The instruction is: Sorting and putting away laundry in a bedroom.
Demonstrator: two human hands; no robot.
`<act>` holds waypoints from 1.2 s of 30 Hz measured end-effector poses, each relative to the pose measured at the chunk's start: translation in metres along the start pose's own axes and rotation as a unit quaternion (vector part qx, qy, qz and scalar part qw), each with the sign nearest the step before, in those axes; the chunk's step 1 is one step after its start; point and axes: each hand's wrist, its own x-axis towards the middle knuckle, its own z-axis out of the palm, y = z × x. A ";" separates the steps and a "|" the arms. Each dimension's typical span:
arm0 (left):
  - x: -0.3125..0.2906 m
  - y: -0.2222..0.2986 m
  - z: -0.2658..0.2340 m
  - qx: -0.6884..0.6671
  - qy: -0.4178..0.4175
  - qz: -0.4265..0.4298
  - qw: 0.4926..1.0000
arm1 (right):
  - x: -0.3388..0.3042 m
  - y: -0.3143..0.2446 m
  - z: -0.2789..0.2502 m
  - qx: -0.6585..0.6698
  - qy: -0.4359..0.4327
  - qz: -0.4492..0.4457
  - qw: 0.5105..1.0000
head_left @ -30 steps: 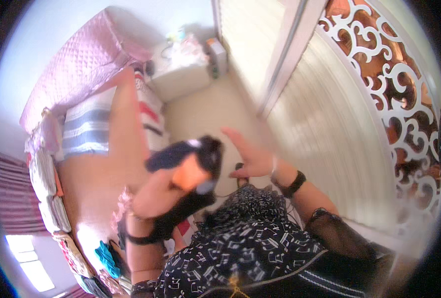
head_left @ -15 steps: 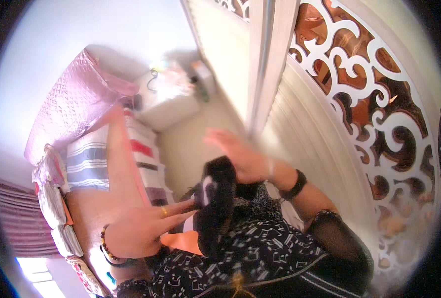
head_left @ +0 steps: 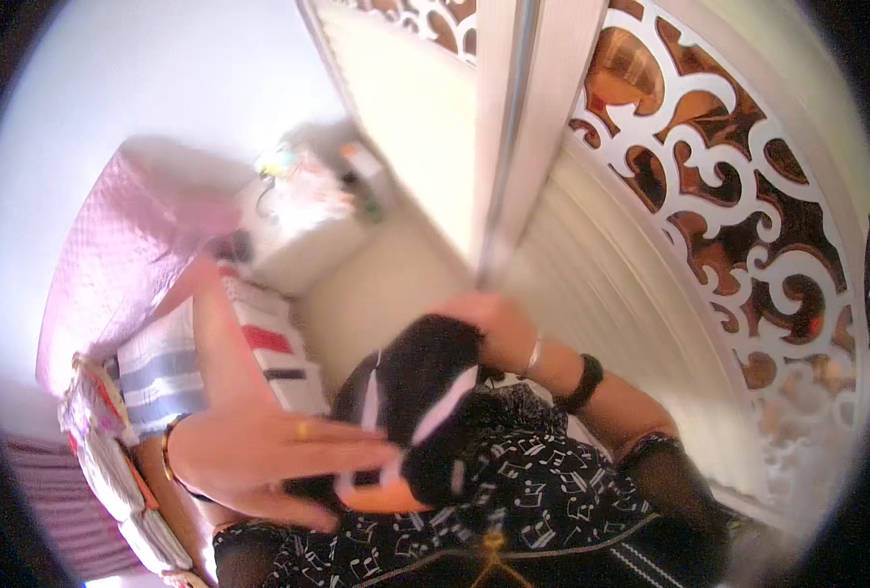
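A black cloth item (head_left: 410,377) with white stripes and an orange part lies bunched in front of my body, over my black top with white music-note shapes. Its exact kind is unclear. My left hand (head_left: 278,461) reaches in from the left, fingers stretched out and resting against the near-left side of the cloth, thumb apart below. At the far right end of the cloth, my right hand (head_left: 499,328) is closed on the edge; blur hides the fingertips. A gold-coloured ring is on the left hand, and a bangle and a dark band are on the right wrist.
To the left is a bed with a striped cover (head_left: 161,367), a pink quilted cloth (head_left: 112,255) and folded clothes (head_left: 112,461). A light cabinet (head_left: 308,255) with items on top stands beyond. Sliding doors (head_left: 641,284) with white scrollwork rise close on my right.
My right hand has gone from open with fingers spread to closed on the cloth's far end. The cloth is spread wider, showing more white stripe. My left hand lies flatter against it.
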 end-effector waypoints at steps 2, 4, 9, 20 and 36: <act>-0.012 -0.053 -0.028 -0.171 -0.169 0.096 0.966 | 0.017 -0.006 -0.004 0.102 0.194 0.018 0.976; -0.072 -0.097 0.019 -0.125 0.291 -0.111 0.942 | 0.059 -0.023 -0.006 0.150 0.233 -0.014 0.961; 0.008 -0.190 -0.066 0.294 0.336 -0.097 0.889 | 0.127 -0.014 -0.015 0.126 0.133 -0.026 0.983; -0.008 -0.264 -0.085 0.092 0.268 0.041 0.958 | 0.139 0.037 -0.017 0.050 0.117 0.138 0.982; -0.016 -0.286 -0.005 -0.444 0.345 -0.153 0.812 | 0.078 0.125 -0.046 -0.687 -0.015 0.157 0.710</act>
